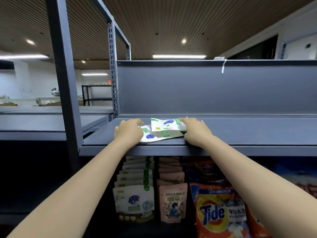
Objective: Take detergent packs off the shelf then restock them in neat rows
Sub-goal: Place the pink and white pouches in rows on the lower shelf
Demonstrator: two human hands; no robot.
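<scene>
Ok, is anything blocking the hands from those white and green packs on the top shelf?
Nothing visible is. The left hand and right hand already rest on the two white and green packs, one at each end, lying flat near the front edge of the top shelf. Whether the fingers curl round them cannot be told.

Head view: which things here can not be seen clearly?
- White-green packs on top shelf: left hand and right hand cover their ends; count unclear.
- Orange Tide bag: cut off by bottom edge.
- Pink pouches: print too small.
</scene>
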